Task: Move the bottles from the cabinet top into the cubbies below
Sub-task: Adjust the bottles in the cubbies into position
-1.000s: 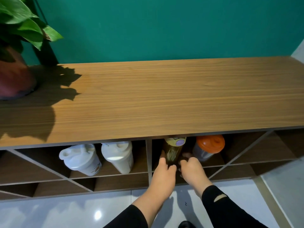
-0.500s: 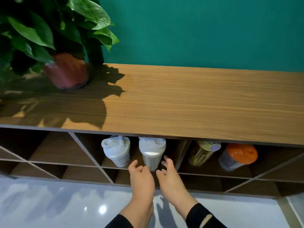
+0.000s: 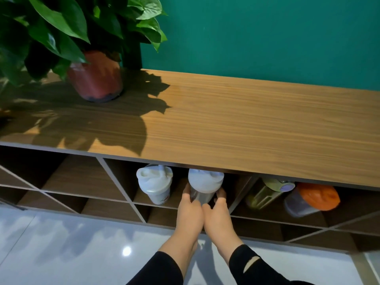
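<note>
Several bottles stand in the upper cubbies under the wooden cabinet top (image 3: 246, 124). A white-lidded shaker (image 3: 155, 186) and a second white-lidded bottle (image 3: 204, 186) share the middle cubby. To the right stand a yellow-green bottle (image 3: 265, 194) and an orange-lidded bottle (image 3: 310, 199). My left hand (image 3: 190, 210) and my right hand (image 3: 218, 214) reach into the middle cubby, with fingers wrapped on either side of the second white-lidded bottle's clear body. No bottles stand on the cabinet top.
A leafy plant in a reddish pot (image 3: 95, 77) stands at the back left of the cabinet top. Diagonal dividers (image 3: 121, 190) split the cubbies. A green wall (image 3: 267, 38) is behind. A glossy pale floor (image 3: 72, 247) lies below.
My view swung left, bringing the plant in. Both hands left the yellow-green bottle in the right cubby, moved left to the middle cubby, and closed around the second white-lidded bottle.
</note>
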